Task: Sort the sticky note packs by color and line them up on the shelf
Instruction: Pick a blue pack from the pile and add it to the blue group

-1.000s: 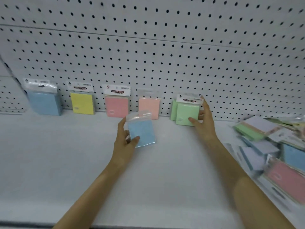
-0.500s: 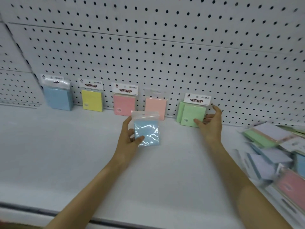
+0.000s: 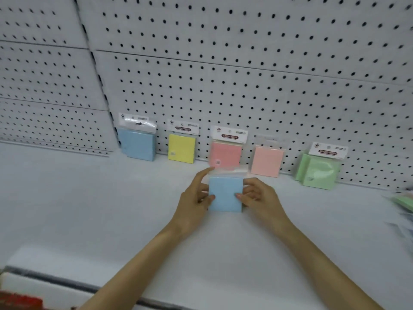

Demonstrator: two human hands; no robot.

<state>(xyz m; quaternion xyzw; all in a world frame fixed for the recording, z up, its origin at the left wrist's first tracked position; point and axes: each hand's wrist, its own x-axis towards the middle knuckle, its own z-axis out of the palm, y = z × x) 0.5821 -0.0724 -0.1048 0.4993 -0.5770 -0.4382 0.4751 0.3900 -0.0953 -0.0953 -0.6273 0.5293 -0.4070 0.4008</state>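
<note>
- The blue pack is out in front of the row, gripped from both sides. The left hand pinches its 9 o'clock edge and the right hand its 3 o'clock edge.
- I cannot tell whether it touches the shelf.
- Five lots lean on the pegboard from 10 to 2 o'clock: rear blue pack, yellow pack, pink pack, peach pack, green packs.
- The pink pack stands just behind at 12 o'clock.
- A blurred heap lies at far 3 o'clock.
</note>
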